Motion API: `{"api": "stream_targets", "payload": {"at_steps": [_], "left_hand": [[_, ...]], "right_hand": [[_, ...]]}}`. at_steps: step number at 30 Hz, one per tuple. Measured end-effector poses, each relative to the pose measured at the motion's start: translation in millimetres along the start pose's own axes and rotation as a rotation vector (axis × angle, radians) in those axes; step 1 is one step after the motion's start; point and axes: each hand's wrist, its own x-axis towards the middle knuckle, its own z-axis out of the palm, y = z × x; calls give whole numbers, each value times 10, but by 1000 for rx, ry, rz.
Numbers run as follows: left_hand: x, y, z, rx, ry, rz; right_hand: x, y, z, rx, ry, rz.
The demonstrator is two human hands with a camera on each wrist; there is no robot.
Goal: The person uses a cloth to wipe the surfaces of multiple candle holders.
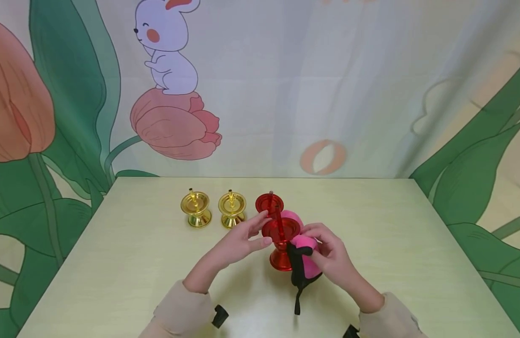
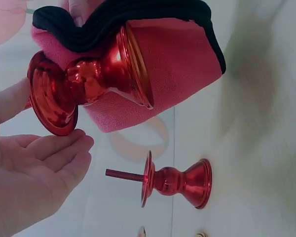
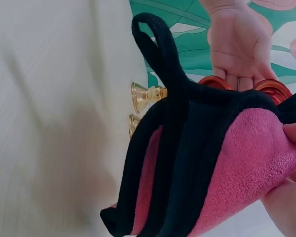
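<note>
My left hand [image 1: 240, 237] grips the dish rim of a shiny red candle holder [image 1: 281, 258], thumb on one side and fingers on the other. The left wrist view shows this candle holder [image 2: 89, 81] raised off the table, its flared foot against a cloth. That cloth [image 3: 251, 153] is pink with black edging and a hanging loop. Pinched between thumb and fingers of my right hand [image 1: 333, 256], it lies folded along the holder's right side. Part of the left fingers hides behind the cloth in the right wrist view.
A second red candle holder [image 2: 175, 180] stands upright on the table [image 1: 116, 263], just behind the held one. Two gold candle holders [image 1: 196, 211] stand in a row to its left. A printed curtain [image 1: 260, 94] hangs along the table's back edge.
</note>
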Motion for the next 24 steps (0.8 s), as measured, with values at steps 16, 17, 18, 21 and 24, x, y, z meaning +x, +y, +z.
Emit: {"api": "stream_targets", "payload": {"at_steps": [16,17,18,21,24], "left_hand": [[6,54,201,106,188,1],[18,35,200,81,183,5],[29,18,198,54,175,11],[52,-14,189,-14,139,31],[60,-21,180,-67,91,47]], "right_hand": [[-7,-22,4,42,-24,-26],[-4,-24,-11,89,-29,1],[1,-21,-26,130,-32,27],[19,-6,-69,258,-45,55],[33,31,-110,389,-82,69]]}}
